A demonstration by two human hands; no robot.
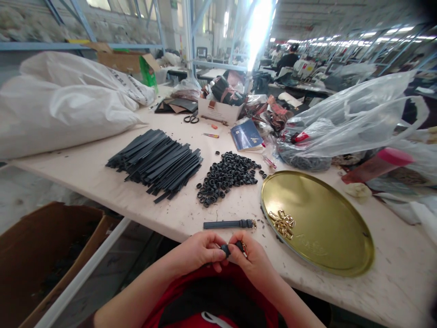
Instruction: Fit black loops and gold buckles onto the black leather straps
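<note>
Close to my body at the table's front edge, my left hand (208, 251) and my right hand (248, 253) pinch a short dark leather strap (235, 247) between them. A gold buckle (245, 248) shows at the strap's end, by my right fingers. Much of the strap is hidden by my fingers. Just beyond my hands lies a finished-looking dark strap (227, 224) with loops and a gold buckle. Behind it is a heap of small dark loops (228, 175). To its left, many flat dark strips (157, 161) lie in a pile.
A round gold tray (336, 218) on the right holds several gold buckles (282, 223). Farther back are a blue notebook (246, 135), scissors (191, 118), a cutter (210, 135) and a white box (220, 110). A white sack (68, 109) is at left; a cardboard box (51, 255) stands below.
</note>
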